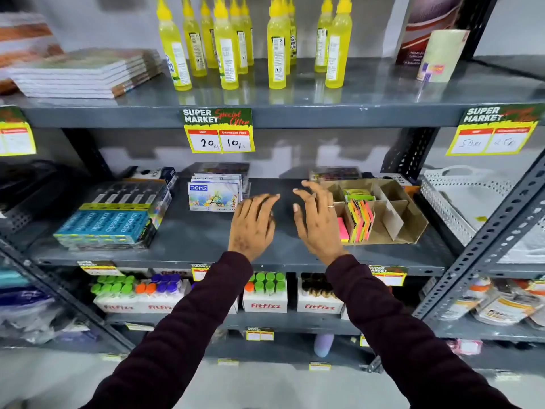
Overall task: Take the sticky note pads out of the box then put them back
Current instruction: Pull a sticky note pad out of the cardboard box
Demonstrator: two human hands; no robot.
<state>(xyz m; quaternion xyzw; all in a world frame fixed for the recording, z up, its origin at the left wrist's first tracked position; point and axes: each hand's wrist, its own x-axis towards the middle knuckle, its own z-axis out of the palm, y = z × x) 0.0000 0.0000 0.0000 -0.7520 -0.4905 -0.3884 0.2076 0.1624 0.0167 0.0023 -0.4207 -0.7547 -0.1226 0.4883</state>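
A brown cardboard box (411,222) with dividers sits on the middle shelf, right of centre. Neon pink, orange and yellow sticky note pads (360,219) stand upright in its front compartments, and a green-yellow pad (357,193) lies in a back compartment. My right hand (317,218) hovers just left of the box, fingers spread, holding nothing; its edge overlaps the box's left side. My left hand (253,222) floats over the bare shelf beside it, fingers apart and empty.
White DOMS boxes (213,196) stand behind my left hand. Blue and black packs (113,216) fill the shelf's left. A white perforated basket (460,202) sits right of the box. Yellow bottles (227,45) line the shelf above, and a price tag (218,130) hangs from its edge.
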